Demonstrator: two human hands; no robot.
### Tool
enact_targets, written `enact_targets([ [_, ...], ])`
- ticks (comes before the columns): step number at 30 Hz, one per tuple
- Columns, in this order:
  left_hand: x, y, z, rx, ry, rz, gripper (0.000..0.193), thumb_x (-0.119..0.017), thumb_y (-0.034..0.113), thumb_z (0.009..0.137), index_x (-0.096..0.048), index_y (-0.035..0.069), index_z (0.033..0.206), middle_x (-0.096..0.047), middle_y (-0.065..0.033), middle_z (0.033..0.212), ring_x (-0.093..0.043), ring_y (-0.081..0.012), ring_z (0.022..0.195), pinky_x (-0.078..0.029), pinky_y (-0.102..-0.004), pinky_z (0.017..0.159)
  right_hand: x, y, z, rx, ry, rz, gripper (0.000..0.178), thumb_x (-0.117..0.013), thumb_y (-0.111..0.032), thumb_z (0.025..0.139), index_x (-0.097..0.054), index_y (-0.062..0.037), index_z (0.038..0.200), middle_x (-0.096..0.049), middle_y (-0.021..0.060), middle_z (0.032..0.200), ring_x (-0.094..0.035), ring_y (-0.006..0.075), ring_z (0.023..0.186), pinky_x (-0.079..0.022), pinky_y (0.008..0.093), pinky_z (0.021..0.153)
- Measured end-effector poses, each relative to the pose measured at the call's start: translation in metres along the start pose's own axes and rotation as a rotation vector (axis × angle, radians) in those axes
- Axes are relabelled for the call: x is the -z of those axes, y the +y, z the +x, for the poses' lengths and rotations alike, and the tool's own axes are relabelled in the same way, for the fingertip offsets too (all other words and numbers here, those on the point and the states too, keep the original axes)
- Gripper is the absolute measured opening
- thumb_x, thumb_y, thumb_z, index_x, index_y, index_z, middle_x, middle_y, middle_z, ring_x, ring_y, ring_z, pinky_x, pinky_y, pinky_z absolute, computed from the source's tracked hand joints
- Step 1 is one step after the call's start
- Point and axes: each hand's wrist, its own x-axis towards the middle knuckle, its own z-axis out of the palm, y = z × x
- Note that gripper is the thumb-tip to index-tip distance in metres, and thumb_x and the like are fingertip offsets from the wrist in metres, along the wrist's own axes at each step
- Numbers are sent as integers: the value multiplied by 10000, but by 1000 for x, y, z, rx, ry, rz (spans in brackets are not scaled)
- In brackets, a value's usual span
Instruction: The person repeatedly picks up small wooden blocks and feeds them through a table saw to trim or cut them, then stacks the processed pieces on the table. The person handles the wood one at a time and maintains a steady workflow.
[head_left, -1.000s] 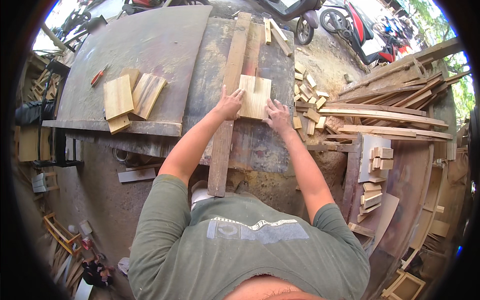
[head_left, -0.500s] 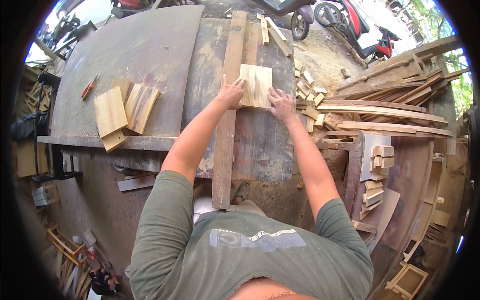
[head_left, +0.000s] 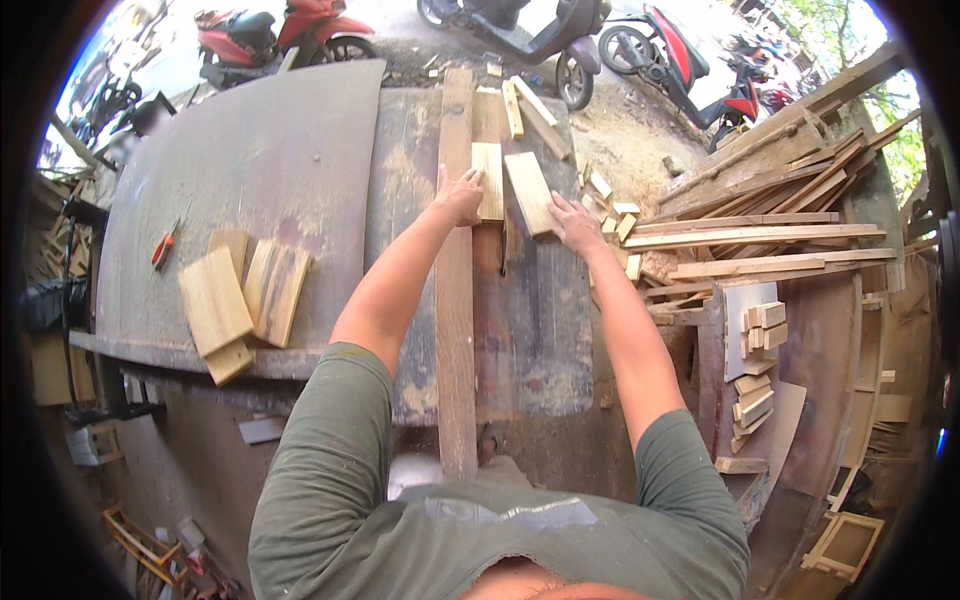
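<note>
The bar [head_left: 456, 300] is running lengthwise over the bench [head_left: 535, 330], from the far edge past the near edge, and is apparently serving as a straight guide: the strip [head_left: 489, 180] is lying along its right side. The left hand [head_left: 460, 198] is resting palm down across the bar, fingers loosely spread and tips reaching the strip, probably keeping the strip against the bar. The right hand [head_left: 577, 226] is extending its fingers, slightly apart, onto the near right corner of the block [head_left: 530, 192]; it is not visibly pinching it. The block is sitting askew toward the bench's right edge, likely being kept clear of the dark slot [head_left: 504, 250], which is opening nearer the bench's near edge.

The boards [head_left: 215, 300] are overlapping at the near edge of the panel [head_left: 270, 150], with one projecting beyond that edge. The pliers-like tool [head_left: 163, 248] is lying near the panel's left edge, apart from the boards.

Compared with the frame half a second earlier, one wide piece is now appearing as two, strip and block, with a gap between them. The left hand is staying at the bar; the right is keeping contact with the outer piece, which is now standing angled.
</note>
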Motion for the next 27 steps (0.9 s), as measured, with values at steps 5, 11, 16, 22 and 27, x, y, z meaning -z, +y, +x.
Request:
enact_targets([
  [5,33,-47,75,-121,-33,-35,981,-782,295,806,-260,365,1633,-338,-230,1625,-335,-372,1510,-256,-692,1198,-4,-6,-5,-114,-44,-34,599,-747,-312,864,-585,12,1341,-545,205,1420,-521,401,1291,-473,450,1079],
  [11,50,-79,139,-181,-73,3,779,-784,399,813,-463,370,1522,-536,-247,1423,-534,-397,1327,-462,-465,1097,6,-59,-68,-341,101,168,576,-771,-301,832,-595,50,1253,-583,254,1251,-536,433,1212,-469,484,1044],
  [16,54,-43,126,-51,255,-161,559,-680,415,911,-563,82,1345,-707,-213,1165,-648,-380,1180,-537,-471,987,15,-128,-208,-516,57,275,623,-783,-292,813,-541,57,1268,-549,253,1263,-518,430,1173,-453,503,1040],
  [22,42,-69,92,344,378,-972,352,-582,111,879,-665,54,1216,-716,-253,1099,-714,-375,1041,-575,-451,875,-1,-255,-291,-414,40,436,740,-823,-241,799,-488,93,1368,-501,257,1327,-499,439,1206,-458,495,1037],
  [27,-29,-102,-69,369,673,-1131,384,-615,120,894,-602,15,1263,-704,-232,1021,-681,-249,1011,-522,-373,876,-7,-254,-283,-114,44,409,635,-772,-127,805,-515,84,1346,-517,231,1302,-522,393,1178,-464,460,1032],
])
